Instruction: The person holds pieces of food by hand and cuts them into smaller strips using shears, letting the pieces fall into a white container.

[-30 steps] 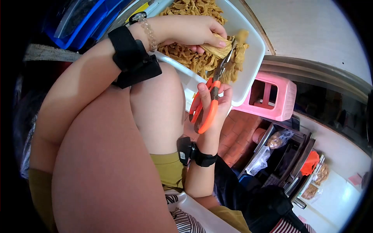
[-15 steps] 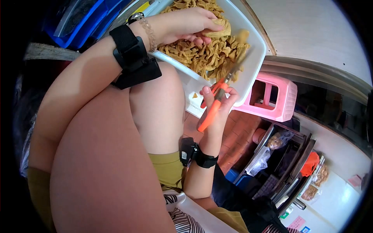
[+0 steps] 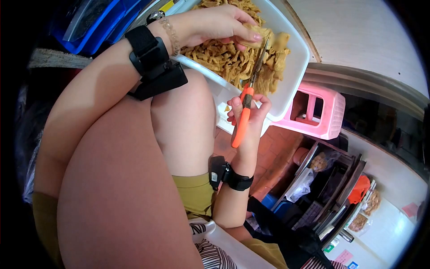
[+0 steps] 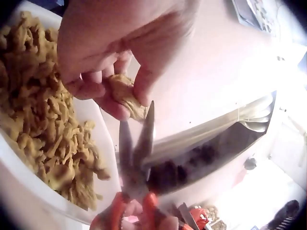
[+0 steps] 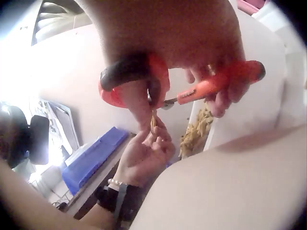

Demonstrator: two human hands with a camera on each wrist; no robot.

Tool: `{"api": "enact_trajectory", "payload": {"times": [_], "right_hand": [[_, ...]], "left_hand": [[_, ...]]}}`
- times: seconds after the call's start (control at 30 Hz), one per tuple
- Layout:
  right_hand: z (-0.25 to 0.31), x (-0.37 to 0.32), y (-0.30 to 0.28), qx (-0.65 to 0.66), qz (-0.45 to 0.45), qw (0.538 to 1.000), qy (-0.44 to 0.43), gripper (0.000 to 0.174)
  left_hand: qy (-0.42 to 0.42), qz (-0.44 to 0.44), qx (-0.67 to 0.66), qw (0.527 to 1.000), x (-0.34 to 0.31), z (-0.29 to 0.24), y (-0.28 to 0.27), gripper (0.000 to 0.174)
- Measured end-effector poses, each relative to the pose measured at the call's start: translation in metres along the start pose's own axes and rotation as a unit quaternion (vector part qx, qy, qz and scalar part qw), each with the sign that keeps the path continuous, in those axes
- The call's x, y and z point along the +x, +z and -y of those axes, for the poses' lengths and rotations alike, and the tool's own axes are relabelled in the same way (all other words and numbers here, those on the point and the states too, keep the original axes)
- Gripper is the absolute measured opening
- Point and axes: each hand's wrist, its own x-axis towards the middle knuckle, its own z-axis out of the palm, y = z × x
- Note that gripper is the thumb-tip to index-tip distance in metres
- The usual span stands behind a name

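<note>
**Blades apart, piece pinched and waiting**

And it's a cutting step, by the look of it: left hand [image 3: 217, 27] pinching a tan piece [image 4: 125, 96] over the white tub [image 3: 301, 67], right hand [image 3: 253, 122] curled round orange-handled scissors [image 4: 135, 184]. Both grips occupied! The parted blades are right by the piece; a snip here calls for steady fingertips, clear of the edges. Tan strips [image 3: 219, 60] fill the tub. Pink stool [image 3: 338, 112] at its corner, no desk visible beneath, red floor tiles [image 3: 277, 148] below, blue trays [image 3: 83, 48] opposite.
</note>
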Motion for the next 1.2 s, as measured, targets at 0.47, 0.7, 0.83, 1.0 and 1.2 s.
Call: {"api": "enact_trajectory", "payload": {"times": [0.47,0.7,0.83,1.0,1.2], "right_hand": [[-0.008,0.005,0.000,0.045,0.001,0.997,0.057,0.039],[-0.004,0.004,-0.002,0.020,0.015,0.998,0.058,0.037],[-0.009,0.005,-0.005,-0.062,-0.018,0.998,0.022,0.036],[-0.006,0.005,0.000,-0.063,-0.066,0.996,0.015,0.034],[0.001,0.002,0.001,-0.074,-0.097,0.993,-0.002,0.033]], "left_hand": [[0.026,0.017,-0.021,0.999,-0.005,-0.003,0.004,0.051],[0.025,0.002,0.015,1.000,-0.008,-0.008,0.007,0.048],[0.035,0.005,0.008,0.999,-0.005,-0.004,0.005,0.048],[0.041,-0.010,0.008,0.999,-0.007,-0.006,0.008,0.049],[0.052,-0.027,0.026,0.998,-0.008,-0.007,0.009,0.052]]}}
